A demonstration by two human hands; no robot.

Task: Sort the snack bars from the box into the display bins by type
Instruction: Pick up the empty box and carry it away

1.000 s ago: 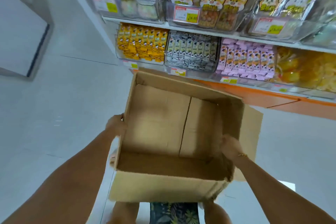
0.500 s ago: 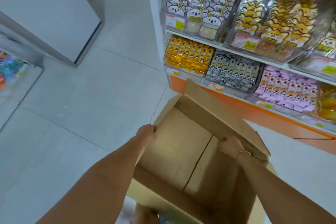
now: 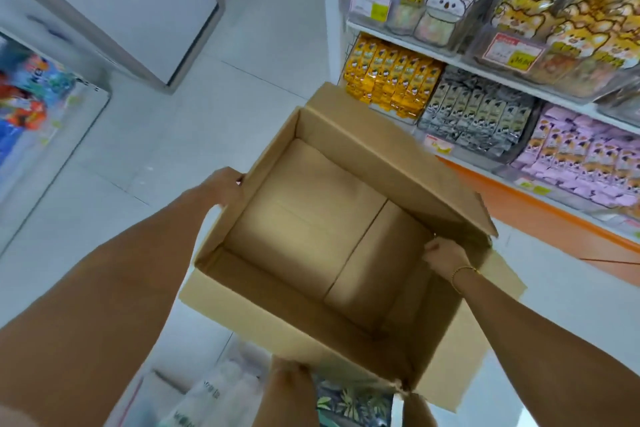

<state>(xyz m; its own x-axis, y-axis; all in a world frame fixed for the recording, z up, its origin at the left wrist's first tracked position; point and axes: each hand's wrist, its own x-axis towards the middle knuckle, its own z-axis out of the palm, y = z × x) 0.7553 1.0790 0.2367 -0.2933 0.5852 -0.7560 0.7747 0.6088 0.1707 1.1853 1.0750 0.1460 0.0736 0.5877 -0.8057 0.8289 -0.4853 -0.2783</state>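
Cardboard shows bare across the whole inside of the cardboard box [image 3: 294, 333]: only its two bottom flaps and the seam between them are visible, with no snack bar lying anywhere in it. The box hangs above the white tiled floor [image 3: 207, 121], tilted, its open top turned towards the camera and one long flap standing out on the far right side.

The left grip [image 3: 225, 185] curls over the top edge of the box's left wall and holds it. The right grip [image 3: 445, 255] is closed tight on the upper edge of the right wall, just under that flap, with a thin bracelet on the wrist.

Snack bars are all on the lower shelf [image 3: 540, 208] at the far right, standing in clear display bins side by side: yellow bars [image 3: 391, 80] in the left bin, grey bars [image 3: 481, 114] in the middle one, purple bars [image 3: 581, 156] in the right one. Each bin seems to hold a single colour, packed in upright rows, and no stray wrapper shows among them, though the picture is a little blurred.

Judging by this, the sorting itself looks finished, since the box has nothing left to give and the bins look full and unmixed. What probably remains is only to take the empty box away or fold it flat.
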